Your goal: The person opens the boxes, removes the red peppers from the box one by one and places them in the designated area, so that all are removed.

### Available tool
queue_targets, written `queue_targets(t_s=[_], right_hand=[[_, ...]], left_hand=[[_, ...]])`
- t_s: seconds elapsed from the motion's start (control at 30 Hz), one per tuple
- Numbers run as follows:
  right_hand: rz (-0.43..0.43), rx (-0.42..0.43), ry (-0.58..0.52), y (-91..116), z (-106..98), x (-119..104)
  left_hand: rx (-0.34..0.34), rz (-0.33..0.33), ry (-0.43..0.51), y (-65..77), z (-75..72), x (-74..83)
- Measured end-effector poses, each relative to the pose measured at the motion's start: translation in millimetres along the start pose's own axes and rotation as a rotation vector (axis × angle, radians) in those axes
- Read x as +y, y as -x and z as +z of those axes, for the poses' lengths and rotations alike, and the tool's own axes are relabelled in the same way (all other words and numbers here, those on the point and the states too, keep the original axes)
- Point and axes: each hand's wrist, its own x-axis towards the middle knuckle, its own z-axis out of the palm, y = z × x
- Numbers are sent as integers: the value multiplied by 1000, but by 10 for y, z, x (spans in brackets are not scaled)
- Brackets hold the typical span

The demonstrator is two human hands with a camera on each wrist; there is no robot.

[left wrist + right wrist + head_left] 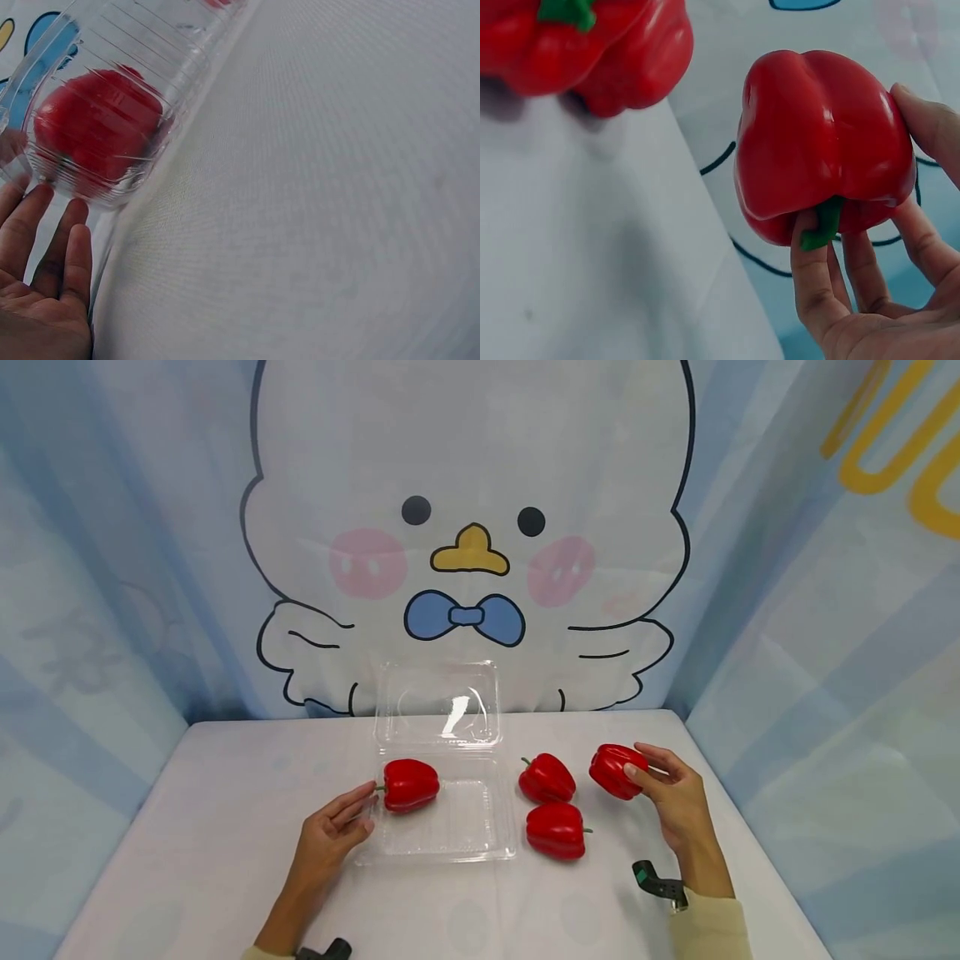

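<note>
Between thumb and fingers my right hand [681,803] grips a red bell pepper [613,768] at the right side of the table. In the right wrist view, that bell pepper [817,135] shows its green stem beside a finger. My left hand [330,833] is at the left edge of a clear plastic clamshell box [504,852], fingers extended and fingertips right at its wall. Inside the box, at its left, lies one red bell pepper [411,787]. Two more peppers, a rear one [547,778] and a front one [557,832], lie just right of the box.
The box's lid [390,702] stands raised at the back, in front of a cloth backdrop [465,460] with a cartoon bird. Side curtains [847,710] flank the white table [202,827]. A dark wrist mount [656,883] sits by the right wrist.
</note>
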Motion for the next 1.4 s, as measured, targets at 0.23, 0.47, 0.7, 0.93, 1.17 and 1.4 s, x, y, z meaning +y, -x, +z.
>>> queue_targets(t_s=[0.23, 0.47, 0.7, 0.93, 1.17, 1.4], right_hand=[[22, 17, 27, -122, -84, 129], [19, 14, 37, -188, -104, 192], [24, 20, 92, -245, -83, 246], [-7, 22, 128, -263, -68, 268], [-25, 10, 157, -300, -71, 319], [-35, 9, 174, -336, -72, 367]], left_hand=[[-5, -5, 1, -1, -3, -11], [-6, 16, 4, -4, -4, -22], [-7, 23, 4, -1, -5, -20], [0, 25, 0, 4, 3, -17], [4, 17, -7, 7, 6, -7], [-6, 20, 0, -4, -5, -26]])
